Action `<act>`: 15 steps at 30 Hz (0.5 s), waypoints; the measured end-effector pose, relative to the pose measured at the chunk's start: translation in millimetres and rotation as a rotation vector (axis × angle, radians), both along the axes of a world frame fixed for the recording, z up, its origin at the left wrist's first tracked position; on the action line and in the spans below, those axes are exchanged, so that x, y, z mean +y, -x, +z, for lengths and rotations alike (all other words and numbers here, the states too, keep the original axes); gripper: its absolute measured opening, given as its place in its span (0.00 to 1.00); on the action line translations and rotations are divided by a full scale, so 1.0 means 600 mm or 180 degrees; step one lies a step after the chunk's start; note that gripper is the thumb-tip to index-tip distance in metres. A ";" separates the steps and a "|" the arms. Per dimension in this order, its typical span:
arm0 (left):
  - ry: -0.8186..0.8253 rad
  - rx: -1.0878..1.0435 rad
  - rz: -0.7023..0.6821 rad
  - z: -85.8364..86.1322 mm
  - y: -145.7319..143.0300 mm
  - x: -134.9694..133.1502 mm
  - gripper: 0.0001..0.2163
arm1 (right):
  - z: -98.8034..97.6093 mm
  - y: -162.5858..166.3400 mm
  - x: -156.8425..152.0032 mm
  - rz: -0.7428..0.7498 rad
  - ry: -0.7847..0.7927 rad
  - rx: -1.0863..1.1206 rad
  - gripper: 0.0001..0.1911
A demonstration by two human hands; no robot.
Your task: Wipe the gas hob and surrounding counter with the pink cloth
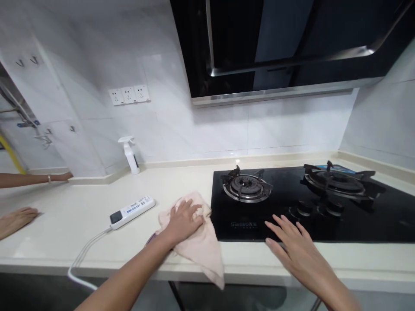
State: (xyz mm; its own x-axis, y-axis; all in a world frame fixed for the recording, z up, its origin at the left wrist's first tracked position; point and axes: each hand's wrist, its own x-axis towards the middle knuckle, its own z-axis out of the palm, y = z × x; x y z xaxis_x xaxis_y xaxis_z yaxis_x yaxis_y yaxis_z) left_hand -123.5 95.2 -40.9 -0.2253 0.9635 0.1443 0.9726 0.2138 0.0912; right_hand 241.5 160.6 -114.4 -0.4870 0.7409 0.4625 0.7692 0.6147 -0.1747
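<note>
My left hand (pixel 184 222) presses on a pale pink cloth (pixel 201 246), its fingers bent into the folds. The cloth lies on the cream countertop (pixel 249 270) against the left edge of the black gas stove (pixel 240 231), and one corner hangs over the counter's front edge. My right hand (pixel 295 246) is spread with nothing in it, above the stove's front edge and below the two knobs (pixel 304 208). Whether its fingertips touch the glass I cannot tell. A small dark purple thing shows beneath my left wrist, mostly hidden.
A white power strip (pixel 132 211) with its cable lies left of the cloth. Behind it stands a white spray bottle (pixel 130 155). Another person's hands (pixel 19 220) rest on the counter at far left. The range hood (pixel 285 52) overhangs the two burners (pixel 247 186).
</note>
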 end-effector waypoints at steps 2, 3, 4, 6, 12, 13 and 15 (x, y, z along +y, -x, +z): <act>-0.0139 0.0112 0.0259 0.000 0.021 0.039 0.24 | -0.003 -0.003 0.000 0.0008 -0.0084 0.0058 0.30; -0.0192 0.0145 0.0350 0.001 0.030 0.062 0.24 | -0.005 -0.005 0.001 0.0019 -0.0130 0.0061 0.30; -0.0230 0.0157 0.0414 0.001 0.040 0.086 0.24 | -0.007 -0.007 0.001 0.0034 -0.0181 0.0050 0.29; -0.0272 0.0146 0.0458 0.002 0.060 0.134 0.24 | -0.012 -0.010 0.003 0.0069 -0.0310 0.0015 0.28; -0.0365 0.0109 0.0554 0.000 0.123 0.262 0.23 | -0.035 -0.029 0.025 0.0242 -0.0603 -0.0109 0.30; -0.0364 0.0092 0.0583 0.000 0.133 0.282 0.23 | -0.038 -0.035 0.030 0.0301 -0.0642 -0.0165 0.32; -0.0343 0.0052 0.0645 0.002 0.151 0.318 0.24 | -0.041 -0.047 0.038 0.0433 -0.0808 -0.0268 0.36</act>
State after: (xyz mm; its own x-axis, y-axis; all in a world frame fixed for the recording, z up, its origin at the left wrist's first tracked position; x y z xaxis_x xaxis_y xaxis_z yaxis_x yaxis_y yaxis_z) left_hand -214.2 285.8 -39.7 -0.4094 0.8777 0.2491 0.9123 0.3947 0.1087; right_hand 269.5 183.5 -138.8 -0.6185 0.5319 0.5784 0.6819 0.7290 0.0588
